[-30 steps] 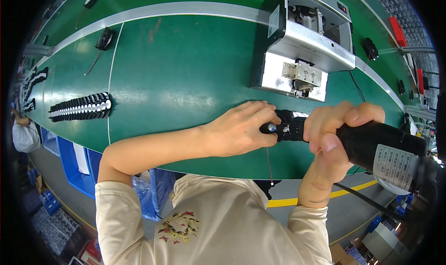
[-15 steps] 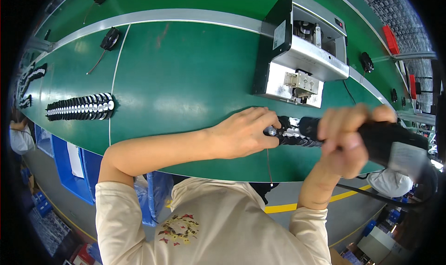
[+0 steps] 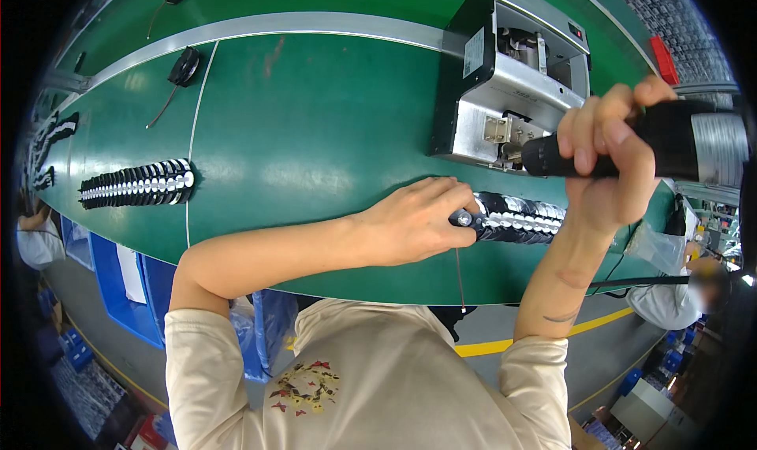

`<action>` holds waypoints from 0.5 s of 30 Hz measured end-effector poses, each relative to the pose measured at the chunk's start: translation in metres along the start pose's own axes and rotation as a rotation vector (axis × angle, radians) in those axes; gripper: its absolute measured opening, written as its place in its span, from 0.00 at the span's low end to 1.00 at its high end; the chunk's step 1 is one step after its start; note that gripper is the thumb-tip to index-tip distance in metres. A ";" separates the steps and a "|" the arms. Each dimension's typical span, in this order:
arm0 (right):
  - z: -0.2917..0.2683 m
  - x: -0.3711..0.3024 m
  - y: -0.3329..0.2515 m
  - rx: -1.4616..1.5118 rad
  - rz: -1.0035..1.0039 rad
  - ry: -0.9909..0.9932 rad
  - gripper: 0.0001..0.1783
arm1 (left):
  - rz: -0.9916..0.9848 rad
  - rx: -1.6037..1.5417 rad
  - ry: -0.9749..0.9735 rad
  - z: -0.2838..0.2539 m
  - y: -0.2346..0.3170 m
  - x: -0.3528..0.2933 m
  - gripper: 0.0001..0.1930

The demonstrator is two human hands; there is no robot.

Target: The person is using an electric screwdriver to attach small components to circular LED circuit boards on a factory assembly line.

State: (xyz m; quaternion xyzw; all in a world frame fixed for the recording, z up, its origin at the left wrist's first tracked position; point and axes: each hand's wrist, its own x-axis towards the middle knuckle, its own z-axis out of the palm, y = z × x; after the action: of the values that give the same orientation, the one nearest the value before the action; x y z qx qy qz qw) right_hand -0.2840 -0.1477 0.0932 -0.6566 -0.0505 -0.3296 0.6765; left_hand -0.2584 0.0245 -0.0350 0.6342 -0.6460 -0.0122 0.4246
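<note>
My right hand (image 3: 611, 154) is wrapped round a black electric screwdriver (image 3: 670, 139), held level with its nose pointing left. That nose reaches the front of a silver and black screw feeder (image 3: 524, 94), at the metal block on its ledge; the bit's tip cannot be made out there. On the near side of the bench, my left hand (image 3: 422, 221) is closed on a small black fan (image 3: 467, 218) at the left end of a packed row of fans (image 3: 524, 217). From the held fan a thin lead (image 3: 460, 277) hangs toward the bench edge.
Another row of fans (image 3: 138, 184) lies at the left, near a white line on the green bench (image 3: 315, 119). A single fan with a lead (image 3: 184, 66) sits farther back. Blue bins (image 3: 126, 284) stand below the left edge. A cable (image 3: 646, 281) runs at the right.
My right hand has lifted the screwdriver away from the fan row, up and back to the screw feeder. The left hand stays at the row's left end.
</note>
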 end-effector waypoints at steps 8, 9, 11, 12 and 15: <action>-0.013 -0.062 -0.023 0.127 -0.012 -0.136 0.24 | -0.008 0.009 -0.019 -0.002 0.000 -0.001 0.07; -0.012 -0.069 -0.020 0.126 -0.056 -0.129 0.24 | -0.019 -0.002 -0.039 -0.001 0.000 -0.001 0.07; -0.010 -0.077 -0.018 0.151 -0.013 -0.063 0.24 | -0.031 -0.015 -0.039 -0.001 0.000 -0.002 0.07; -0.008 -0.080 -0.017 0.177 0.027 -0.001 0.25 | -0.041 -0.024 -0.035 0.000 0.000 -0.002 0.06; -0.005 -0.084 -0.010 0.126 0.031 0.000 0.24 | -0.041 -0.032 -0.040 -0.002 0.000 -0.001 0.05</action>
State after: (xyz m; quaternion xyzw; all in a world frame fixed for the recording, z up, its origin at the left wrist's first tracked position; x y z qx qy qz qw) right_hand -0.3558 -0.1197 0.0588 -0.6136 -0.0611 -0.3154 0.7213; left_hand -0.2574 0.0259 -0.0342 0.6400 -0.6411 -0.0439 0.4212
